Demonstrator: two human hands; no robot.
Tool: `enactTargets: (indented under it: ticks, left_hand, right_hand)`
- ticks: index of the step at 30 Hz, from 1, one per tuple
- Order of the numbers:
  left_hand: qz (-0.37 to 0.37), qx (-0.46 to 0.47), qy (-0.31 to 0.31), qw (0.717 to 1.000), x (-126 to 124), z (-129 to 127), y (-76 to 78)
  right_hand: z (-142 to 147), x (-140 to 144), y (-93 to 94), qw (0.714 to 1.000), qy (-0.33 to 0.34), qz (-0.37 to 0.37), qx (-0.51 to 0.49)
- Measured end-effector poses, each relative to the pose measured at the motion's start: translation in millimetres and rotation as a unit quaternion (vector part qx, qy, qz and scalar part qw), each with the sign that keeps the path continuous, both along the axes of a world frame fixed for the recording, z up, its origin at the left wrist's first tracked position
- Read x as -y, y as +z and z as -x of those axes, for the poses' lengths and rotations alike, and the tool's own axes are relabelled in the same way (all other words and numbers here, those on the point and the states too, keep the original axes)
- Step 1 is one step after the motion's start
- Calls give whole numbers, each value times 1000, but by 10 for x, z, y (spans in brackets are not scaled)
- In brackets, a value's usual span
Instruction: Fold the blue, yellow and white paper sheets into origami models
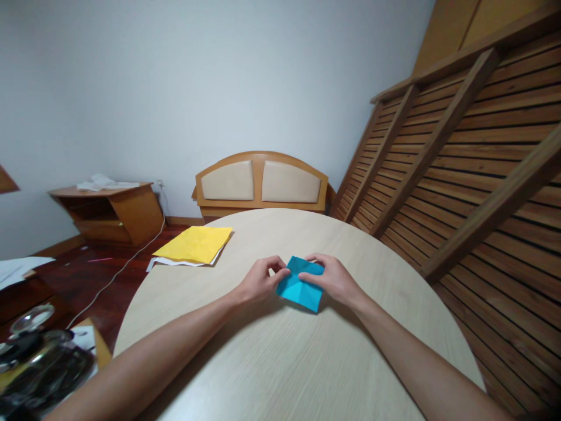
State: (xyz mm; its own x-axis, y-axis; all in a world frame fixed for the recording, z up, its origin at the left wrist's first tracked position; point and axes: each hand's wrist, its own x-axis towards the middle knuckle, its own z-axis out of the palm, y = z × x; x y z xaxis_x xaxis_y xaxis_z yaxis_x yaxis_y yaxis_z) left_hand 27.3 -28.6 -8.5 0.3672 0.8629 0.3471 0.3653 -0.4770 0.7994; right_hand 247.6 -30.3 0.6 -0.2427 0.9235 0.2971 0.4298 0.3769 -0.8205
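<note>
Blue paper (301,294): L hand (262,278) pinches one edge; R hand (339,282) grips opp. side, thumb atop.

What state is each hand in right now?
Left hand: closed, holding the blue paper along its left.
Right hand: closed, holding the blue paper along its right.

No legible text, labels or numbers.

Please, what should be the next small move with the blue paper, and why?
Perhaps press gently along one fold line with the right thumb: the creased blue paper shows lines across its face, the right hand has its thumb on that face, and the left hand holds the left edge, which could keep it steady.
</note>
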Motion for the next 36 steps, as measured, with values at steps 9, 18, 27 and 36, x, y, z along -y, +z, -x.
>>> enactTargets:
  ticks: [9, 18, 27, 36]
  left_hand:
    - [-32, 110, 55, 992, -52, 26, 24]
    - [40, 160, -24, 986, -58, 25, 37]
    - [37, 143, -51, 988, -148, 57, -117]
    - [-116, -180, -117, 970, -162, 268, -153]
  right_hand:
    - [176, 6, -86, 979, -39, 88, -178]
    - [144, -16, -88, 987, 44, 48, -150]
    - [17, 17, -52, 994, 65, -88, 27]
    - [-51, 39, -81, 933, 198, -177, 244]
